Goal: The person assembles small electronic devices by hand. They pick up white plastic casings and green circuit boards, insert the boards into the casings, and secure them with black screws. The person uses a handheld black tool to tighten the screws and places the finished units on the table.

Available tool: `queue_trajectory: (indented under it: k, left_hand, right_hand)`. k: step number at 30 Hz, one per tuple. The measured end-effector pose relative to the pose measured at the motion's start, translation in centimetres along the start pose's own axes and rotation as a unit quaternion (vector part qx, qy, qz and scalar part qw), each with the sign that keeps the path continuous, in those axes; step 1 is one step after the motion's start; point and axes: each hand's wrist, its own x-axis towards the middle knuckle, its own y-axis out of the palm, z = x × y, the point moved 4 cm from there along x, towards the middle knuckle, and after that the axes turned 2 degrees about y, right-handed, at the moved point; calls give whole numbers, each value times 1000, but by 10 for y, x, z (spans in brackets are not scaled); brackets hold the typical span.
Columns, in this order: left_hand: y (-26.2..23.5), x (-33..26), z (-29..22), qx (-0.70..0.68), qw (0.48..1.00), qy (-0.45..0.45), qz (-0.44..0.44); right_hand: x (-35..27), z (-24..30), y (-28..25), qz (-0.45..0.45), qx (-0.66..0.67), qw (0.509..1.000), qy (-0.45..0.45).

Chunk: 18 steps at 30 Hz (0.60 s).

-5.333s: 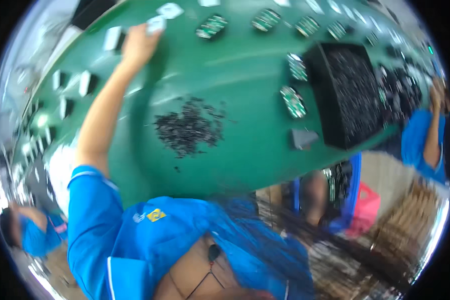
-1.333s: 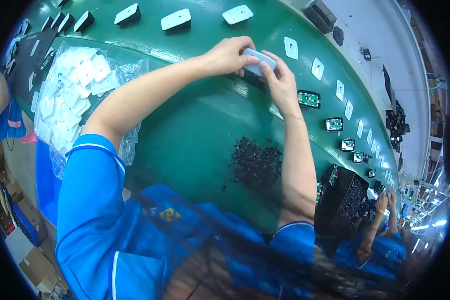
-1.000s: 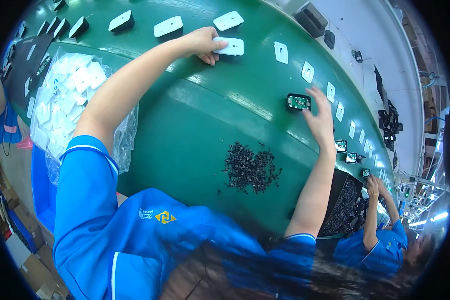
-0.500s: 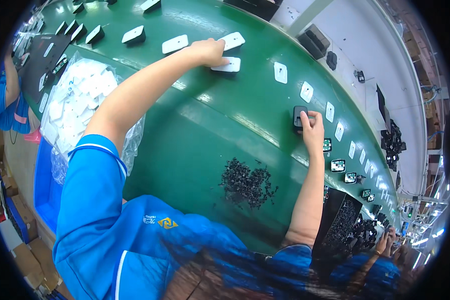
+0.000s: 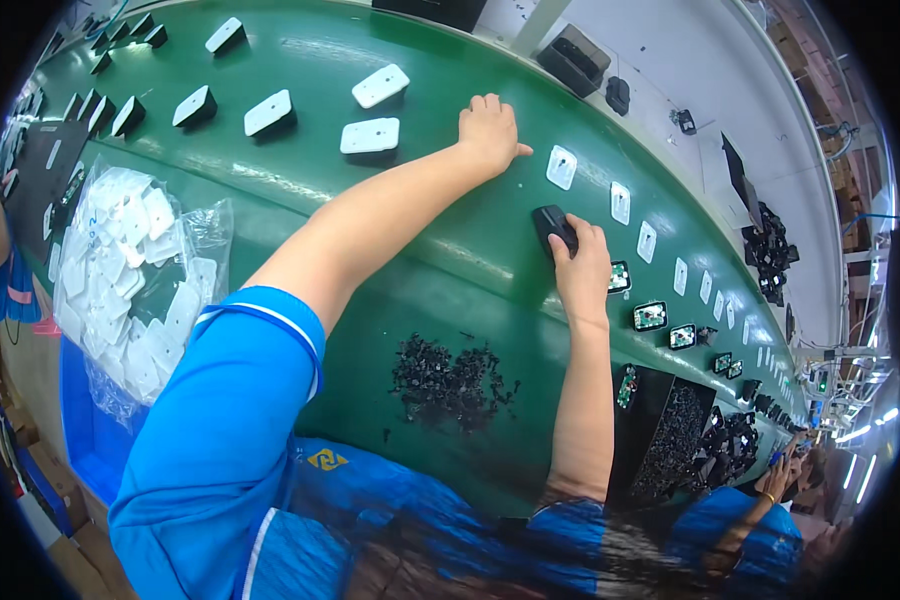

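My right hand (image 5: pixel 582 265) grips a small black plastic housing (image 5: pixel 548 222) by its near edge, just above the green belt. My left hand (image 5: pixel 489 132) reaches far across the belt with its fingers apart and nothing in them. Its thumb points at a loose white cover plate (image 5: pixel 561 167). Left of that hand rest two black housings with white tops, one nearer (image 5: pixel 370 137) and one farther (image 5: pixel 380 87). Close to my right wrist lies a housing with a green circuit board (image 5: pixel 619 277) inside.
A heap of tiny black parts (image 5: pixel 445 385) lies on the near belt (image 5: pixel 370 300). At left, a clear bag of white plates (image 5: pixel 120 290) sits over a blue bin (image 5: pixel 82 420). More white plates (image 5: pixel 620 203) line the right. A co-worker's hand (image 5: pixel 775 475) shows at lower right.
My left hand has come off the white-topped housings and moved right toward the loose plates. The housings have shifted left. My right hand has moved slightly left and tilted the black housing.
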Motion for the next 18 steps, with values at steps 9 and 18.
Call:
queue_trajectory:
  k: [9, 18]
  left_hand:
    - [-7, -58, 6, -210, 912, 347, 64]
    - [-28, -75, 29, -323, 899, 290, 55]
  right_hand:
    - [8, 3, -7, -58, 173, 982, -44]
    - [25, 35, 14, -4, 107, 987, -118]
